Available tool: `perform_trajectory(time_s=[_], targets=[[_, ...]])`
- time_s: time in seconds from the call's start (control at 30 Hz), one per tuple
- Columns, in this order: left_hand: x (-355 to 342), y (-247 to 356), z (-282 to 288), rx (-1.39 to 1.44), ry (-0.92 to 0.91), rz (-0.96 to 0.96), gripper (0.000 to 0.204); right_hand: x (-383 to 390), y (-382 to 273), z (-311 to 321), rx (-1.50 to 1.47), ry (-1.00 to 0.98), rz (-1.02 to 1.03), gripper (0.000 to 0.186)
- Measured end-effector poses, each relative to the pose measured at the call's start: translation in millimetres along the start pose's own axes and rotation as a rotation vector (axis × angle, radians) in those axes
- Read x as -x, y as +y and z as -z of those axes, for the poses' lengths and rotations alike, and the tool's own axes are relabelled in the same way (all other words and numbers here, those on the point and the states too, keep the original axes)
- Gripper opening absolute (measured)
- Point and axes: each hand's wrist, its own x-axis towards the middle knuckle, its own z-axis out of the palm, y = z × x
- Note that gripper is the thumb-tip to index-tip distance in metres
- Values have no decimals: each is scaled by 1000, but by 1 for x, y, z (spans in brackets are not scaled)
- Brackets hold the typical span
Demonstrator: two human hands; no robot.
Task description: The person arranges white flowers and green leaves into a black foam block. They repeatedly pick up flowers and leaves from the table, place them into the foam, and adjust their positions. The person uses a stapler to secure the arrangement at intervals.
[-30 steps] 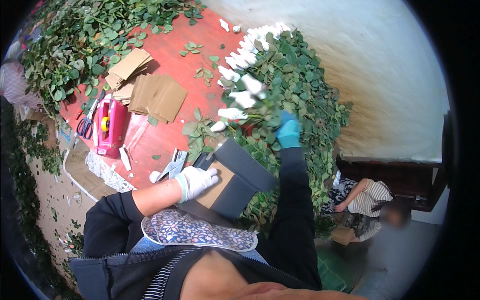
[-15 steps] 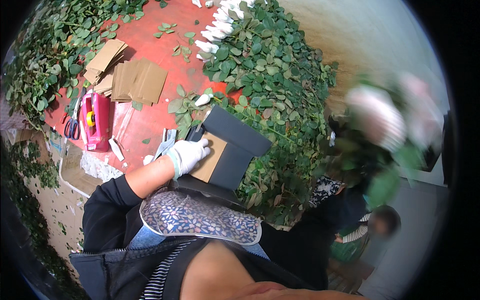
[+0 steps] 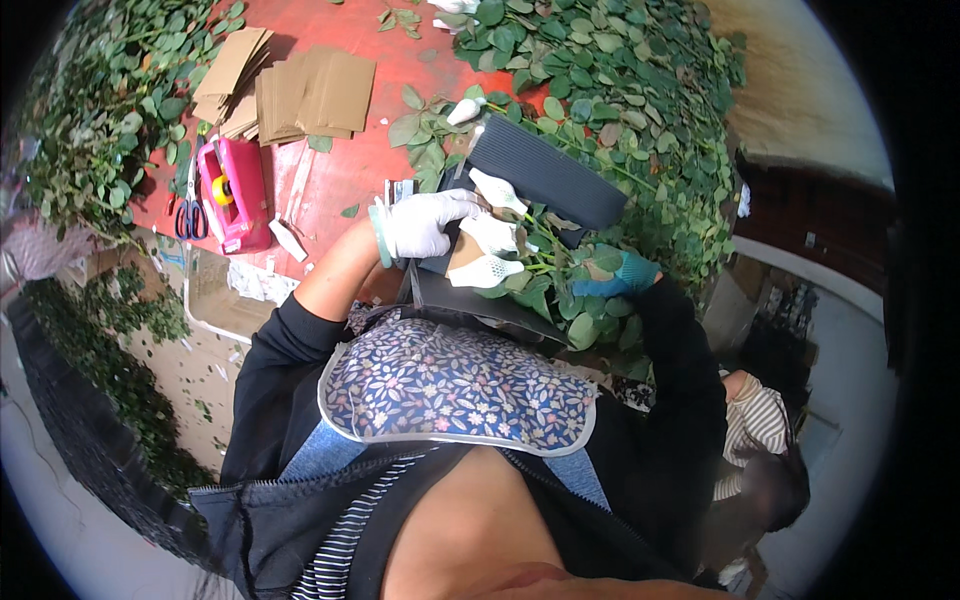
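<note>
Your left hand (image 3: 425,225) clenches the dark corrugated sheet (image 3: 545,175) at the surface's near edge; your right hand (image 3: 620,277) grasps rose stems (image 3: 540,265). Buds look fragile and light; grip stems low, below the netted heads.

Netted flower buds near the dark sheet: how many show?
3 visible: one bud above the left hand's fingertips, two buds beside it on the dark sheet. Leaves may hide more.
</note>
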Motion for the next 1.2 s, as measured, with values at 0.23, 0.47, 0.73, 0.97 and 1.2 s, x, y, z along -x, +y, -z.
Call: perform_trajectory(time_s=[0.23,0.47,0.73,0.97,1.2], targets=[[4,5,-13,-31,152,4,44,-19,-22,1,-103,-71,-50,61],[22,1,-30,-64,78,51,14,13,18,-19,-208,282,-50,86],[35,24,-17,-222,296,125,38,-7,16,-48,85,276,115,86],[18,-1,-29,-146,135,-128,41,1,-28,-21,223,189,46,78],[16,9,-33,-172,170,-84,35,16,-38,-14,-162,456,113,65]])
